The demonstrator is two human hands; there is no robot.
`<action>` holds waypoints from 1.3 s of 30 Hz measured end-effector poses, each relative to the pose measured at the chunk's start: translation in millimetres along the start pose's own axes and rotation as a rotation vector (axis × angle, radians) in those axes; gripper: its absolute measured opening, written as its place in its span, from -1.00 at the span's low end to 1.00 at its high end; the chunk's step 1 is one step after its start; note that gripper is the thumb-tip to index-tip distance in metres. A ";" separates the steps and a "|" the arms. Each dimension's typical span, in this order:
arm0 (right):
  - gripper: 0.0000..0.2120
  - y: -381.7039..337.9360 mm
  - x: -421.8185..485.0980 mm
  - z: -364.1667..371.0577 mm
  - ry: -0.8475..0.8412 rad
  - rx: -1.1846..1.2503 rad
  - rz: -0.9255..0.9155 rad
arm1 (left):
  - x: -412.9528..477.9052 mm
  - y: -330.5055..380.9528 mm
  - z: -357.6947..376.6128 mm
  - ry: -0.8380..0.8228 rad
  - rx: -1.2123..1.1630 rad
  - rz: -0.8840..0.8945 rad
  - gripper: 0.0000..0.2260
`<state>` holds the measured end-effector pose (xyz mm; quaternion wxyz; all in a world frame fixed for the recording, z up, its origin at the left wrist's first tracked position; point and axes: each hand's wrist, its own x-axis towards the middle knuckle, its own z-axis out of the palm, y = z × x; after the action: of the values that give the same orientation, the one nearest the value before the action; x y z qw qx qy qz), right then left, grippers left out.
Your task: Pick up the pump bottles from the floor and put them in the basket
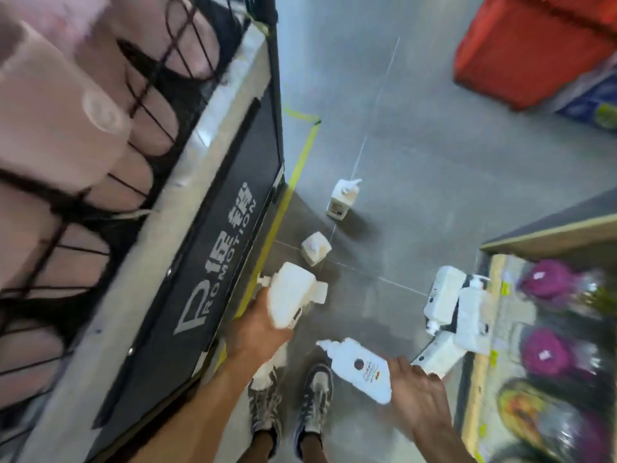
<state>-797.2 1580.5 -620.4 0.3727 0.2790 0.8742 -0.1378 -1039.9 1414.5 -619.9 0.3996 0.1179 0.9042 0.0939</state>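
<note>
My left hand (257, 324) grips a white pump bottle (290, 297) held above the floor, close to the black wire basket (187, 78) on my left. My right hand (417, 392) holds a second white pump bottle (364, 367) with a red dot on its label, its nozzle pointing left. On the grey floor stand two more white bottles, one upright (342, 197) further off and one nearer (315, 248). Several white bottles (454, 309) lie in a heap at the right by a shelf base.
The basket stand carries a dark promotion sign (233, 248) and holds pink packs (56, 128). Yellow tape (300, 162) marks the floor along it. A red bin (534, 48) stands far right; a wooden shelf (547, 345) with purple goods is at the right. My shoes (293, 406) are below.
</note>
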 end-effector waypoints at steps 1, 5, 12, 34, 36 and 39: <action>-0.38 -1.9 -24.0 -22.3 -0.015 0.067 0.089 | -24.3 8.1 -18.4 0.002 -0.015 0.005 -0.20; -0.35 -13.2 -110.5 -97.5 0.080 0.268 0.256 | -115.9 25.4 -86.4 0.010 -0.031 0.060 -0.19; -0.30 -64.6 -245.1 -223.5 0.250 0.439 0.344 | -255.2 22.8 -191.5 0.126 -0.079 0.125 -0.26; -0.44 -185.4 -327.3 -308.2 0.320 0.817 -0.043 | -425.3 -14.9 -269.0 0.716 -0.622 -0.126 -0.23; -0.53 -191.3 -330.0 -312.1 0.341 0.744 -0.118 | -439.1 -29.4 -260.4 0.798 -0.666 -0.205 -0.23; -0.55 -201.8 -333.6 -315.4 0.374 0.654 -0.246 | -467.3 -52.2 -250.9 0.883 -0.730 -0.335 -0.23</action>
<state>-908.8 1430.8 -154.9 0.0794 0.2967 0.8638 -0.3994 -928.9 1211.1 -140.0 0.0101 -0.2216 0.9003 0.3745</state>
